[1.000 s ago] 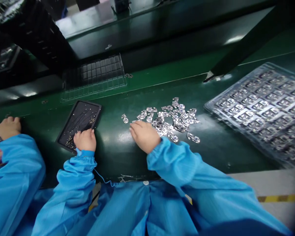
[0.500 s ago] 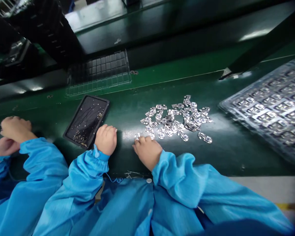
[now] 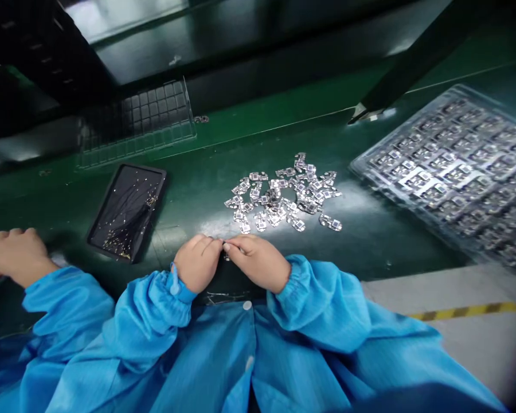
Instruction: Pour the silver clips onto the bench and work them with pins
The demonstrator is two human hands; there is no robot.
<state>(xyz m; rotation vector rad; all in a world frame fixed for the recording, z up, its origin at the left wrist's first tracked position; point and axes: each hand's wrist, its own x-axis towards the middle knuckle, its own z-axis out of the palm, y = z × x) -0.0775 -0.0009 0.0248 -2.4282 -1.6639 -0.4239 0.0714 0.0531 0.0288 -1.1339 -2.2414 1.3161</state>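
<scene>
While the right hand pinches a metallic piece beside the closed left hand, the black tray holds gold-tipped wires.

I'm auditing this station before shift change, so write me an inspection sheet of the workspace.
Surface: glossy green bench
Job's things: loose metal parts mid-bench, more in the parts tray at right
Clutter: stray part beside the transparent tray at back
Hands: left hand and right hand closed on a small part, mostly hidden
Cables: thin gold-tipped wires in the black tray
Surroundings: co-worker's hand at left, striped floor tape at right
</scene>
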